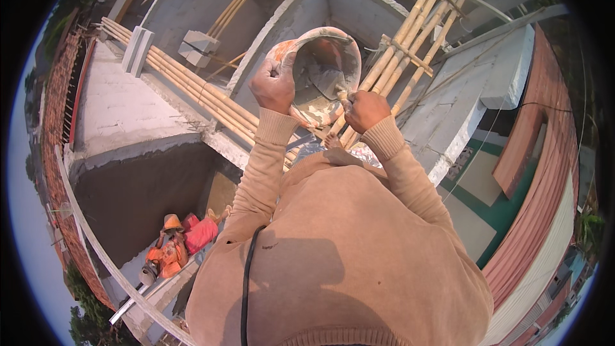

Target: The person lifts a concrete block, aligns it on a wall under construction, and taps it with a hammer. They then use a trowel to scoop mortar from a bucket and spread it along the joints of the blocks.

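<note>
In front of my chest is a mortar-smeared bucket [354, 59], pale with orange patches, tilted so that its mouth faces me. My left hand [274, 84] is closed on its left rim. My right hand [367, 111] wraps round the handle of a trowel [343, 94] at the bucket's right side. The trowel's blade reaches into the bucket, where grey mortar [320, 80] coats the inside. How much mortar lies deeper is hard to make out in the shadow. A bare foot [332, 141] shows below the bucket.
Bamboo poles [192, 93] lie left across wall tops; more bamboo poles [410, 32] run up at right. Pale blocks [136, 51] stand on the left poles. Block walls [278, 22] drop into rooms below. Lower left, a person in orange [170, 253] holds an orange bucket [172, 222].
</note>
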Tool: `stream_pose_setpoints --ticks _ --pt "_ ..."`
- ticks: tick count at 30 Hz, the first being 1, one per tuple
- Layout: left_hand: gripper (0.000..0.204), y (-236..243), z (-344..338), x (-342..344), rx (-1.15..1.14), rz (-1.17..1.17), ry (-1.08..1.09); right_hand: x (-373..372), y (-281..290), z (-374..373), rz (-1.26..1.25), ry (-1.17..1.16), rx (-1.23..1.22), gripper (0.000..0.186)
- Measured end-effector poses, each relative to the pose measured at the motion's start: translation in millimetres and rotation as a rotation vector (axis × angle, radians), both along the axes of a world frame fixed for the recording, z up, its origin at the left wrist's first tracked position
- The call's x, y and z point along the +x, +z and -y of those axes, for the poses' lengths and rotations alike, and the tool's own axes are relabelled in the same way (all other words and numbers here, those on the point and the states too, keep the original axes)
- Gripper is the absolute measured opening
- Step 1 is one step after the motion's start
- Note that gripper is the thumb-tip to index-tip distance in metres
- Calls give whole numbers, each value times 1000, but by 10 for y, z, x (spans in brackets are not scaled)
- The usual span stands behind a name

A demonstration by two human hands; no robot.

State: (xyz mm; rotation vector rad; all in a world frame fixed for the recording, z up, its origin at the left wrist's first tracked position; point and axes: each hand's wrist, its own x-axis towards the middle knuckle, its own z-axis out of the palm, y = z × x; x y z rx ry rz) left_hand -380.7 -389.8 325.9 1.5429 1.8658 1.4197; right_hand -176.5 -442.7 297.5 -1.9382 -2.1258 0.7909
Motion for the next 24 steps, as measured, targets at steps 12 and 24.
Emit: stream_pose_setpoints --ticks 12,24 --pt "51 -169 -82 3 10 66 -45 17 42 -92 -250 -88 -165 31" --pt "47 -301 -150 -321 -80 140 -126 59 -131 -142 -449 56 -243 44"
